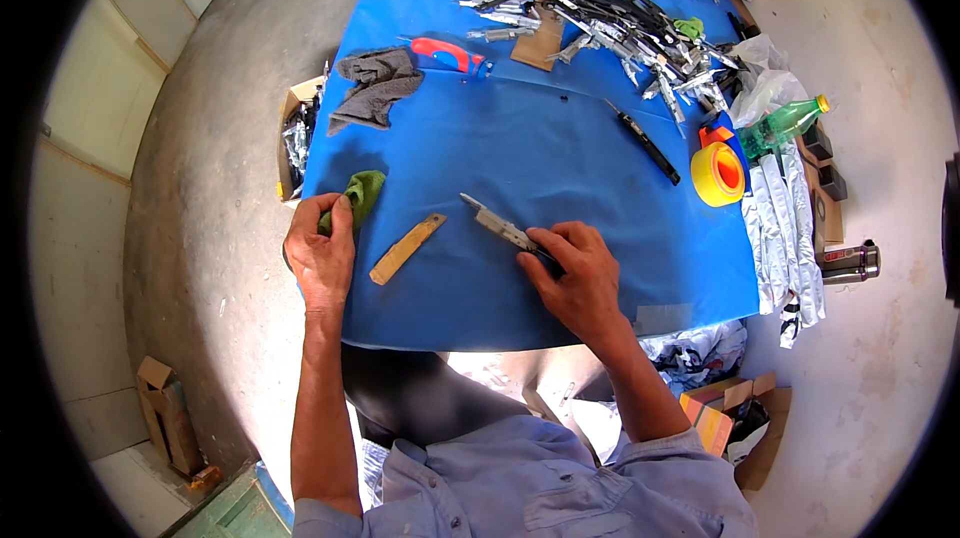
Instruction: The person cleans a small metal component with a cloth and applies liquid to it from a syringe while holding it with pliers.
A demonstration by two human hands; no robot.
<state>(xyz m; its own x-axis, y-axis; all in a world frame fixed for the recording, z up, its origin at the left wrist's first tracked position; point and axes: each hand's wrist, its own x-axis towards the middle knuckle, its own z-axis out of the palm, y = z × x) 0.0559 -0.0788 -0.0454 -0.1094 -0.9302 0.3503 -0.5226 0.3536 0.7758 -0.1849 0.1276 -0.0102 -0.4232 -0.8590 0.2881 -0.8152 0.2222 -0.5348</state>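
Note:
At the table's left edge my left hand [322,248] is closed on a crumpled green cloth [366,192]. My right hand [575,273], nearer the middle, grips the dark rear end of a slim silver-grey tool [503,227]. Its pointed tip aims up and left, and its exact kind is unclear. Between the hands lies a flat, worn wooden strip [408,250], touched by neither. A black pen-shaped tool [648,147] with a thin tip rests farther to the right.
A heap of black and silver parts [610,23] covers the back. Around the blue table [480,138] lie a grey cloth [378,88], a red-and-blue tool [447,54], a yellow tape roll [708,178] and a green bottle [785,126]. A box [300,128] stands beside the left edge.

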